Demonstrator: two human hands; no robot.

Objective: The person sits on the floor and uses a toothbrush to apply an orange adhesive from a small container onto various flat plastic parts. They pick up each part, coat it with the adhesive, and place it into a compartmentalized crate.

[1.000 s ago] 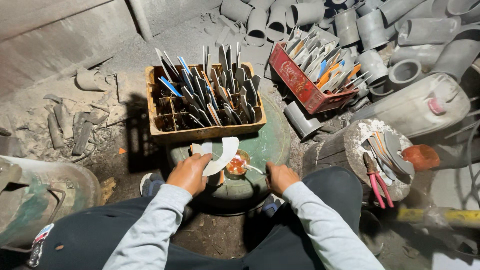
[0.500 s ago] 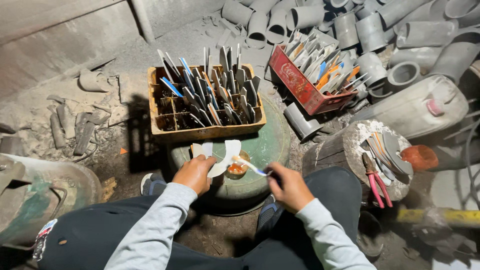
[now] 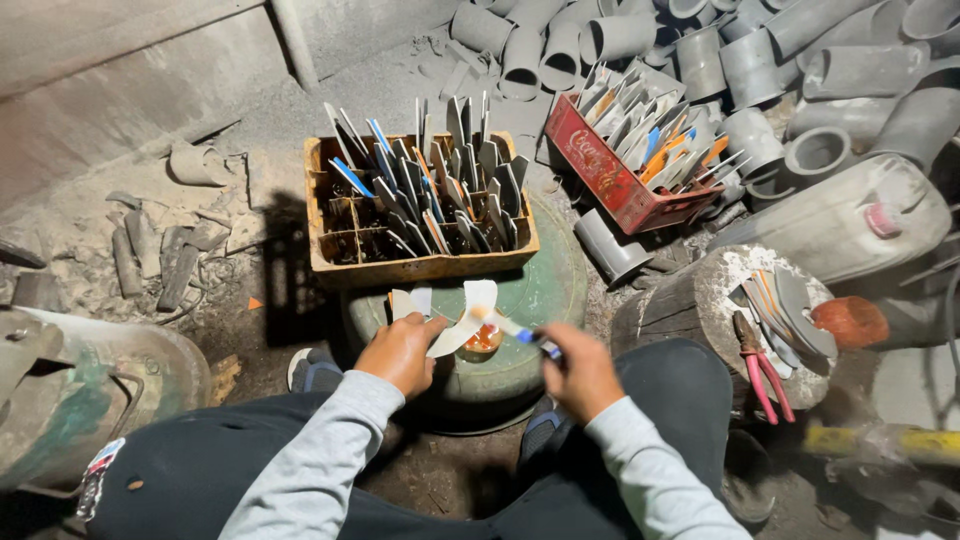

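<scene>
White curved blade [image 3: 462, 322] gripped by left hand [image 3: 400, 352] | right hand [image 3: 580, 372] clamps brush [image 3: 515, 330] | wooden crate [image 3: 420, 262] behind

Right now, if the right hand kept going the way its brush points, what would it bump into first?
The right hand points its brush up-left at the white blade held by the left hand. It would likely meet that blade first; the small orange pot sits just below.

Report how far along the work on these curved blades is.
Done, by the look of it: the wooden crate and red crate stand packed with upright blades, though whether all are finished cannot be told. In hand: the left hand holds white blades over a small orange pot, and the right hand holds a brush to them. Left: a few blades lie on the stump.
</scene>
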